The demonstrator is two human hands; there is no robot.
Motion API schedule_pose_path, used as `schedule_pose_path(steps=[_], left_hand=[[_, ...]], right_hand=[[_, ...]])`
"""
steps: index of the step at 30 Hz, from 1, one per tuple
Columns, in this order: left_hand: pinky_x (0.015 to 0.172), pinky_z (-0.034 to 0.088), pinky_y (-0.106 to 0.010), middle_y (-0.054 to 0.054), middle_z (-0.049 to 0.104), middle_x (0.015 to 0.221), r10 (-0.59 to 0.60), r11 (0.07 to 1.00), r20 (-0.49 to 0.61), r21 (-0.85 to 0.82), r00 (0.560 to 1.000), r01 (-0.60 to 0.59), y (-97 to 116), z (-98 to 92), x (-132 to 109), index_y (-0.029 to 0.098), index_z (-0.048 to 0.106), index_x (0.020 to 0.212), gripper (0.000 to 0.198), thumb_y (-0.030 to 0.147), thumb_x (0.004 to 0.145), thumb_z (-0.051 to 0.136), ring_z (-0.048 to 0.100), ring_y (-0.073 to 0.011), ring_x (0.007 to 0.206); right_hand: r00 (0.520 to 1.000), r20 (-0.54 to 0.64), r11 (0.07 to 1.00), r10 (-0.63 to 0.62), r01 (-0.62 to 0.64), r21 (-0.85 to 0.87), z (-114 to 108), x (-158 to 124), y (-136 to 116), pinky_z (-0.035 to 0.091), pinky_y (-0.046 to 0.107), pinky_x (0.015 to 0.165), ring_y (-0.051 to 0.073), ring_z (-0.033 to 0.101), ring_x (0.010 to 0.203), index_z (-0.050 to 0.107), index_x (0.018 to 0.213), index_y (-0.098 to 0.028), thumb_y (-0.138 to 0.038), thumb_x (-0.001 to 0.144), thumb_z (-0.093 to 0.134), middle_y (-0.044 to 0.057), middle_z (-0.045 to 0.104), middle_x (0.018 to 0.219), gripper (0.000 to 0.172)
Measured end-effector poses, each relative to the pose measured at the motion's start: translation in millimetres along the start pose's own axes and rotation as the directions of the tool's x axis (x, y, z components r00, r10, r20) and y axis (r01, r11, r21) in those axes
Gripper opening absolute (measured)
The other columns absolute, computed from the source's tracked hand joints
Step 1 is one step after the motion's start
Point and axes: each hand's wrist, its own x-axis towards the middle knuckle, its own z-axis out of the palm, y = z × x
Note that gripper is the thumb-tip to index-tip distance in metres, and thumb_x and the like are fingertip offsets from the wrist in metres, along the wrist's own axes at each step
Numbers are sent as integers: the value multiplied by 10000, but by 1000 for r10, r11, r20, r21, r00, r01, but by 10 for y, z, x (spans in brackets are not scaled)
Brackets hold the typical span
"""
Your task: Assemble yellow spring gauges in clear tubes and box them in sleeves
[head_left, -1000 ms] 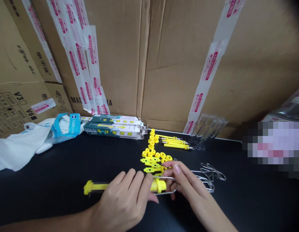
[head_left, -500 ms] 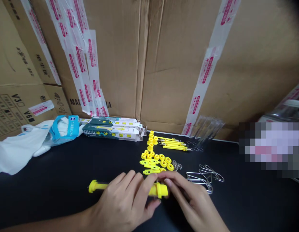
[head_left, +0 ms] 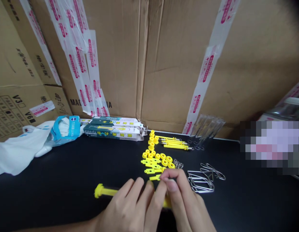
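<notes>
A long yellow plastic rod [head_left: 106,192] sits under the left hand [head_left: 124,206], whose curled fingers close over it. The right hand [head_left: 180,201] is pinched shut at the rod's far end, and its fingers hide what they pinch. Small yellow plastic rings [head_left: 164,162] lie just beyond the fingertips, and bent steel wire loops [head_left: 200,182] just right of the right hand. A black tabletop [head_left: 55,196] runs well left of the left hand and ends ahead at brown cardboard boxes [head_left: 115,64].

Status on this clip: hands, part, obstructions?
Left hand and right hand gripping yellow plastic rod, far end hidden. Loose yellow plastic parts just ahead; bent wire loops to the right.
</notes>
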Motion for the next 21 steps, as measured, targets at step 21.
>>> schedule_pose_path(steps=[21], left_hand=[[316, 367, -308, 19, 583, 568, 1, 996, 208, 87, 978, -19, 41, 97, -93, 141, 504, 900, 111, 191, 841, 583, 548, -180, 388]], right_hand=[[760, 63, 704, -647, 627, -335, -138, 189, 125, 382, 201, 389, 112, 444, 381, 327, 946, -285, -62, 876, 312, -87, 393, 669, 234]])
